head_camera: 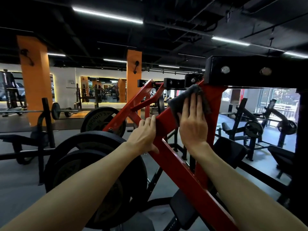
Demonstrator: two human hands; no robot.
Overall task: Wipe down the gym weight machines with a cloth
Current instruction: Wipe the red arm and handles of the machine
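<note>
The right hand (194, 124) lies flat, fingers straight, pressing a gray cloth (186, 99) on the red bar (168, 117) near its top. The left hand (144, 135) grips the same bar just beside it.

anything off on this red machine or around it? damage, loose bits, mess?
Nothing stands out. The right hand presses the dark cloth flat on the red frame arm; the left hand grips the arm's edge. Weight plates sit on their peg, and the frame bolts are in place.
</note>
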